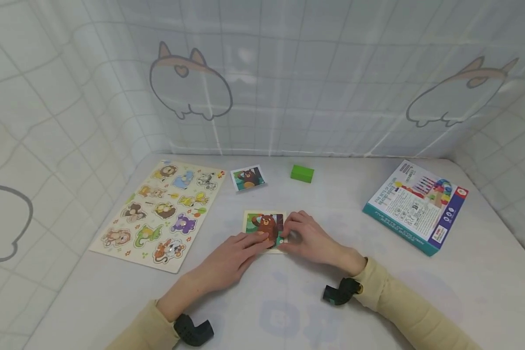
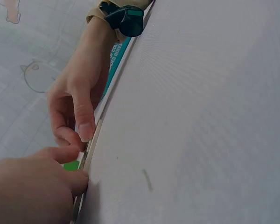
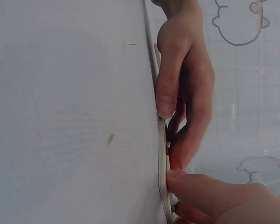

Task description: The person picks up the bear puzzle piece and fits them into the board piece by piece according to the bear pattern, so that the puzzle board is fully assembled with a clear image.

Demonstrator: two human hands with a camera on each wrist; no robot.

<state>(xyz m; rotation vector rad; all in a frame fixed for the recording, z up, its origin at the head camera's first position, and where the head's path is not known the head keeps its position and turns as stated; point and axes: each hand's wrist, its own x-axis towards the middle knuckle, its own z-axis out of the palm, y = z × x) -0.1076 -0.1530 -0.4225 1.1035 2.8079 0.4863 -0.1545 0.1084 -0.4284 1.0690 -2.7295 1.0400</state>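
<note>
A small square bear puzzle [image 1: 266,221] with a pale wooden border lies flat on the table in front of me. My left hand [image 1: 227,260] reaches in from the left, its extended fingers resting on the brown bear's lower part. At the right side, my right hand [image 1: 310,238] has thumb and index finger bent around a puzzle piece [image 1: 282,240] at the picture's edge, mostly hidden by the fingers. Seen edge-on in the right wrist view, the thin board [image 3: 163,186] runs under both hands; there the right thumb [image 3: 177,179] presses against its side.
Behind the puzzle lie a bear picture card [image 1: 248,178] and a green block [image 1: 302,173]. To the left is a large animal puzzle board [image 1: 157,216]; to the right, a teal and purple toy box [image 1: 415,206]. Patterned white cloth walls [image 1: 288,97] enclose the back and sides.
</note>
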